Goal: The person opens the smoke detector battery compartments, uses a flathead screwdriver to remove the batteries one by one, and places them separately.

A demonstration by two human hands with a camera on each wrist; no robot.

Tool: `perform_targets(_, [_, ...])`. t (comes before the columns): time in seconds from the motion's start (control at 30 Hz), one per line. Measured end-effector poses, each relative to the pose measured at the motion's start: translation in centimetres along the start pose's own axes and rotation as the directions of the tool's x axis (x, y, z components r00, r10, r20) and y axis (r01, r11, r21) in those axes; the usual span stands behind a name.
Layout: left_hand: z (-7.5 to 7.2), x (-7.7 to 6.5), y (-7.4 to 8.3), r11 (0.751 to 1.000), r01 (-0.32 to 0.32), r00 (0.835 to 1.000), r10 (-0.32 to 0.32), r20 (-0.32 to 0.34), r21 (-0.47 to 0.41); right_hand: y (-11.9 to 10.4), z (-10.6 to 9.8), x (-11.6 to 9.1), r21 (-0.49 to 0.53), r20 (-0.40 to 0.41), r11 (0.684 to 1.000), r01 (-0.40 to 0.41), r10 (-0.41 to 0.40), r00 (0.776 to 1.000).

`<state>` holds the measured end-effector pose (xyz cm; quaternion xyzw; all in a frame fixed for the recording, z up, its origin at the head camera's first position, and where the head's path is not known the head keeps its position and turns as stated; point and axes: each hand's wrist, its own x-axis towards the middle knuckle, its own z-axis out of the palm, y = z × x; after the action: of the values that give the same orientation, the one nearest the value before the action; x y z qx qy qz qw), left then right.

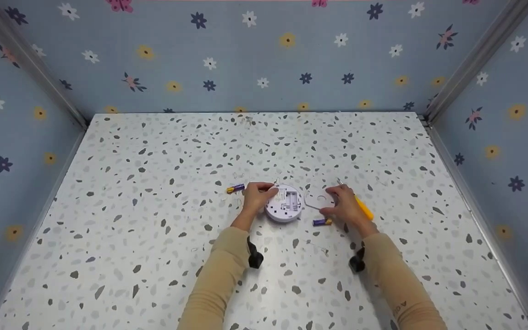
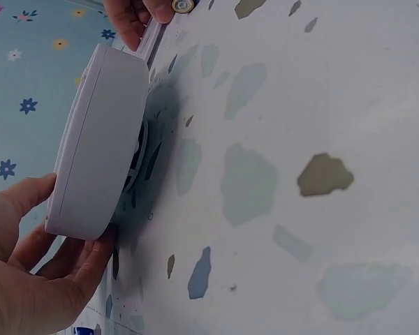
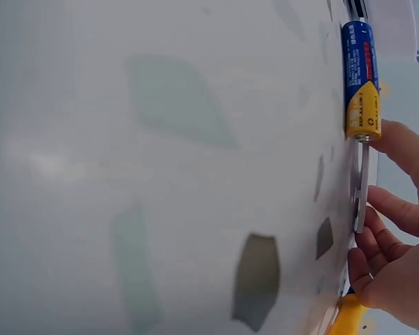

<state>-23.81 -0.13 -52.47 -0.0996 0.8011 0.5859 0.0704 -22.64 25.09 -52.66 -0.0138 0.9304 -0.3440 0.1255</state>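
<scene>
A round white device (image 1: 283, 204), its back with a battery compartment facing up, sits at mid table. My left hand (image 1: 257, 198) grips its left edge, thumb on top and fingers beneath the side, as the left wrist view shows. In that view the device (image 2: 101, 143) is tilted, with a dark part on its underside. To its right lies a flat white cover (image 1: 315, 201), thin when seen edge-on. My right hand (image 1: 345, 205) holds this cover by its right side, thumb and fingers spread across its edges. A blue and yellow battery (image 3: 363, 80) lies beside the right thumb.
Another battery (image 1: 235, 188) lies left of my left hand. A screwdriver with a yellow handle (image 1: 364, 207) lies just right of and partly under my right hand. Flower-patterned panels (image 1: 264, 55) enclose the speckled table (image 1: 154, 256) at the back and sides.
</scene>
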Motion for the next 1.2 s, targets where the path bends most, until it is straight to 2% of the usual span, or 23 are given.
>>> perform_targets(0.17, [0.0, 0.0, -0.1, 1.000, 0.024, 1.000, -0.024, -0.001, 0.002, 0.3, 0.1, 0.0, 0.009, -0.010, 1.000, 0.002, -0.002, 1.000])
perform_targets(0.4, [-0.3, -0.2, 0.1, 0.996, 0.088, 0.996, -0.088, 0.005, 0.006, 0.1, -0.4, -0.6, 0.026, -0.027, 1.000, -0.017, 0.017, 0.999])
perform_targets(0.6, [-0.8, -0.8, 0.3, 0.996, 0.080, 0.997, -0.080, 0.008, 0.024, -0.7, -0.8, -1.0, 0.020, -0.047, 1.000, 0.001, 0.000, 0.999])
perform_targets(0.77, [-1.2, -1.4, 0.4, 0.995, 0.100, 0.995, -0.101, 0.017, 0.025, -1.8, -1.0, -1.5, 0.025, -0.067, 0.995, 0.094, -0.092, 0.993])
perform_targets(0.93, [-1.5, -2.1, 0.4, 0.992, 0.126, 0.991, -0.126, 0.037, 0.019, -2.9, -1.1, -1.9, 0.020, -0.084, 0.975, 0.221, -0.219, 0.972])
perform_targets(1.2, [-1.9, -2.9, -0.1, 0.985, 0.162, 0.986, -0.159, 0.046, -0.053, -4.1, -0.7, -1.7, 0.018, -0.068, 0.962, 0.273, -0.271, 0.960])
